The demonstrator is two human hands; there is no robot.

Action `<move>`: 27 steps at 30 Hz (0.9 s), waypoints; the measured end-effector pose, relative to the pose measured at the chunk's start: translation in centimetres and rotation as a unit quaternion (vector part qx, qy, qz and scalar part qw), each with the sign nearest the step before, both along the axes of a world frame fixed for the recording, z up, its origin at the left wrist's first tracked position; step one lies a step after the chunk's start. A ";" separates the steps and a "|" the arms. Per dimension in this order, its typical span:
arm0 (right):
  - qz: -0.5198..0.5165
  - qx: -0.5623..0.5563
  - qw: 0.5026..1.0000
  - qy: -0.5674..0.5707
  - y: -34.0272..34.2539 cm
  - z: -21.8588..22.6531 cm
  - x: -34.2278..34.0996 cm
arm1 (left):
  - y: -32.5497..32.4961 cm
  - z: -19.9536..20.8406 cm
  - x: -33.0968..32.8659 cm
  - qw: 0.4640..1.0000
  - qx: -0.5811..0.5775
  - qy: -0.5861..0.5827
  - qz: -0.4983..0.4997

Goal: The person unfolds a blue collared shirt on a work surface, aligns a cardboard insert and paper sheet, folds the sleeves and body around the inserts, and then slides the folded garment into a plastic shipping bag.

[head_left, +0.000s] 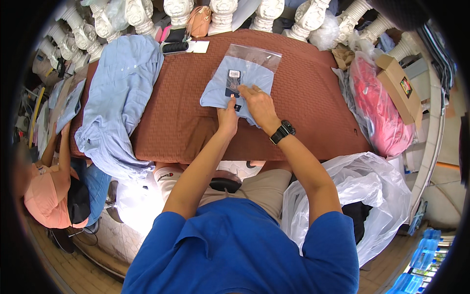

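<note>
A light blue folded shirt (213, 93) lies on the brown-covered table in front of me, with a clear plastic bag (259, 55) reaching past its far edge. How far the bag covers the shirt I cannot tell. On the shirt rests a dark hang tag (232, 83) with a white sticker at its top. My left hand (227, 119) pinches the tag's near end, thumb on top. Bent over the shirt from the right, my right hand (260, 107) has its fingertips closed at the tag's right edge. A small dark label (237, 108) shows between the hands.
Another light blue shirt (120, 83) is spread along the table's left side. A black roll (175, 47) and brown pouch (199, 22) sit at the back. Bagged red-pink clothing (374, 105) and a cardboard box (399, 88) are right. A person (54, 196) handles bagged clothing at left.
</note>
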State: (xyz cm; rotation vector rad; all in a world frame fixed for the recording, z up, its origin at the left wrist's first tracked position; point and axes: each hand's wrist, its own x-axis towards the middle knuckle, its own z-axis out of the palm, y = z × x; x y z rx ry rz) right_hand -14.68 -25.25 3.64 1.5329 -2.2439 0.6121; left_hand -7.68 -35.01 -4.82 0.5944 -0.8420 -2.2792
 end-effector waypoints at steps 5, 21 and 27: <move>-0.014 0.021 1.000 -0.013 0.4 1.8 0.8 | 0.5 3.0 -0.6 0.999 0.036 0.002 -0.014; -0.045 0.012 0.998 0.033 1.1 2.7 4.4 | -0.8 3.6 -1.5 0.994 0.063 -0.051 -0.071; -0.051 0.012 0.998 0.034 1.1 3.3 5.8 | -0.8 4.6 -0.8 0.990 0.060 -0.020 -0.127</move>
